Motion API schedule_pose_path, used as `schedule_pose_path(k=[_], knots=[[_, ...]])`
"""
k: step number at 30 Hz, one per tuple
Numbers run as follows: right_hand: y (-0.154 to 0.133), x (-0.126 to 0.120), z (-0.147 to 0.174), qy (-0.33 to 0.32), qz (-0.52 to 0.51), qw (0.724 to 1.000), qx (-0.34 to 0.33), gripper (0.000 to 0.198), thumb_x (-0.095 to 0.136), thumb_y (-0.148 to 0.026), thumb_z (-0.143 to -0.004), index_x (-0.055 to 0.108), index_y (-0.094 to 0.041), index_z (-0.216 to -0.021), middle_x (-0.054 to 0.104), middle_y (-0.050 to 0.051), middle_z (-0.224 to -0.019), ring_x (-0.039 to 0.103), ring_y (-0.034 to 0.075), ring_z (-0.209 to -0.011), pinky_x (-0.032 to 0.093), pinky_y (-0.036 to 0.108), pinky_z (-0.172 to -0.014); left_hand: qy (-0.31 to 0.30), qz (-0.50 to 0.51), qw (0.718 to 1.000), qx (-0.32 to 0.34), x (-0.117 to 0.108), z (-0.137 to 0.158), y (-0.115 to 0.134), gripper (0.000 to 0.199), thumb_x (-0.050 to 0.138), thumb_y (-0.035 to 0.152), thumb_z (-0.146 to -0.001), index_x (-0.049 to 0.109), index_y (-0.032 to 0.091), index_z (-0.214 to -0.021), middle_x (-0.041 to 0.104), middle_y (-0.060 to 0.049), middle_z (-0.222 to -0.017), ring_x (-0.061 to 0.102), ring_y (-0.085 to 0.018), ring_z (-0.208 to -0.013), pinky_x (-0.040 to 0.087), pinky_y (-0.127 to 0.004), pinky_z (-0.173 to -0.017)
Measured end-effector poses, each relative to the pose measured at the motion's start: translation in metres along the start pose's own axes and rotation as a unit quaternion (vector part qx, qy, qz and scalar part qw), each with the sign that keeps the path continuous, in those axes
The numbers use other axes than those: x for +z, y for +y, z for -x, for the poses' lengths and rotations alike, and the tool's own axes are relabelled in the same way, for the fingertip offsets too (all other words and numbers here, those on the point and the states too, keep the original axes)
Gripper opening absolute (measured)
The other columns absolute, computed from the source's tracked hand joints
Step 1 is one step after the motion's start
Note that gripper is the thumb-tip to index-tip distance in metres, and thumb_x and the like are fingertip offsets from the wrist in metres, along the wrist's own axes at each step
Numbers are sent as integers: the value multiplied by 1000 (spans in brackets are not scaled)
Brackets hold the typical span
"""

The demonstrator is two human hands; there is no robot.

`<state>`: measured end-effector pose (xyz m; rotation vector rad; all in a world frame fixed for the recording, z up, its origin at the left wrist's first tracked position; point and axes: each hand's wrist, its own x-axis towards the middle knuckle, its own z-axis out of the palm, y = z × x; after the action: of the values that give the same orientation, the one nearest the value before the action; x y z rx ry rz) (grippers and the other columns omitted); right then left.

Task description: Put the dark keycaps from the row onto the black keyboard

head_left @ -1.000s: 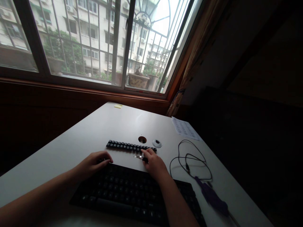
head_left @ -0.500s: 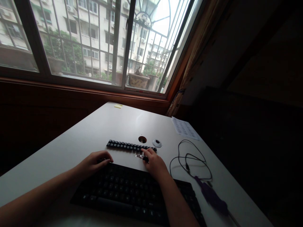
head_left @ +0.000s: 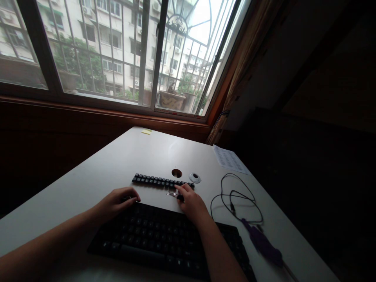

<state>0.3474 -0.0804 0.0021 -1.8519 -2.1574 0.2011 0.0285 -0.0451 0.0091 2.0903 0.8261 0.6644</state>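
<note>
A black keyboard lies on the white desk in front of me. My left hand is at its far left edge, fingers curled and thumb along that edge, closed on the keyboard. Behind the keyboard stand loose black keycaps in two long rows. The index finger of my right hand reaches to the near side of these rows, touching a keycap or just short of it. Under the same hand's fingers is a keycap puller with metal prongs pointing left; its dark handle is partly hidden by the hand.
Behind the keycaps are a round cable hole and its grey cover. A looped black cable and a purple object lie to the right. A printed sheet and yellow sticky notes are farther back, before the window.
The keycap puller's metal prongs have shifted very slightly under my right hand. Both hands, the keyboard and the keycap rows are otherwise where they were.
</note>
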Motion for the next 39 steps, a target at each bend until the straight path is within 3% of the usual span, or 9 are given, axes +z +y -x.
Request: schedule_pose_path(k=[6, 10, 14, 18, 21, 24, 28, 35, 39], knots=[[3, 0, -2, 66, -78, 995, -11, 48, 56, -18, -84, 56, -28, -131, 60, 5, -120, 63, 19, -98, 49, 30, -87, 3, -6, 1000, 4, 0, 0, 3, 25, 48, 37, -96, 65, 19, -98, 70, -6, -96, 64, -22, -91, 51, -33, -83], [6, -8, -4, 143, -154, 978, -16, 19, 56, -32, -88, 64, -20, -101, 63, 5, -98, 61, 18, -85, 50, 31, -81, 4, -10, 1000, 3, 0, 1, 2, 27, 48, 39, -95, 66, 18, -98, 70, -6, -96, 64, -22, -91, 51, -32, -82], [4, -24, -3, 184, -224, 957, 26, 27, 47, -44, -93, 57, -20, -87, 59, 2, -79, 55, 17, -72, 46, 29, -68, 9, -18, 1000, 14, 1, 0, -2, 26, 48, 38, -95, 65, 18, -97, 70, -6, -94, 64, -22, -89, 51, -33, -81], [-6, -51, 6, 199, -328, 923, 34, 30, 46, -47, -94, 58, -19, -94, 60, 2, -82, 55, 17, -73, 47, 28, -69, 4, -15, 1000, 17, 0, 0, -4, 26, 48, 37, -95, 65, 18, -97, 70, -6, -95, 64, -22, -89, 51, -33, -81], [-15, -68, 20, 227, -325, 918, 21, 28, 58, -47, -89, 64, -19, -89, 56, 2, -90, 50, 14, -71, 45, 26, -67, 3, -11, 1000, 15, 0, 1, -3, 25, 49, 36, -95, 65, 18, -98, 70, -6, -95, 64, -22, -90, 50, -33, -82], [-24, -71, 39, 183, -337, 924, 2, 26, 62, -46, -88, 69, -20, -87, 51, 1, -84, 49, 13, -68, 43, 25, -61, 8, -13, 1000, 18, 0, 2, -4, 24, 49, 35, -95, 65, 18, -97, 69, -5, -95, 64, -21, -90, 50, -33, -83], [-31, -54, 60, 109, -373, 921, -16, 20, 64, -39, -88, 67, -20, -81, 53, 0, -79, 54, 12, -64, 46, 26, -58, 1, -16, 1000, 22, 0, 2, -7, 22, 49, 33, -95, 66, 19, -99, 70, -5, -97, 64, -22, -91, 50, -33, -82], [-30, -30, 71, 92, -317, 943, -42, 7, 66, -25, -86, 63, -20, -81, 56, 0, -80, 58, 13, -68, 46, 26, -61, 5, -16, 1000, 13, 0, 2, -6, 22, 50, 33, -94, 66, 19, -99, 70, -5, -98, 64, -22, -93, 50, -33, -84], [-24, -23, 69, 77, -256, 961, -78, 10, 67, -20, -85, 60, -20, -78, 55, -1, -80, 54, 14, -70, 43, 26, -64, 5, -21, 1000, 7, 0, 2, -6, 23, 50, 34, -94, 65, 19, -98, 70, -5, -98, 64, -22, -93, 50, -33, -85]])
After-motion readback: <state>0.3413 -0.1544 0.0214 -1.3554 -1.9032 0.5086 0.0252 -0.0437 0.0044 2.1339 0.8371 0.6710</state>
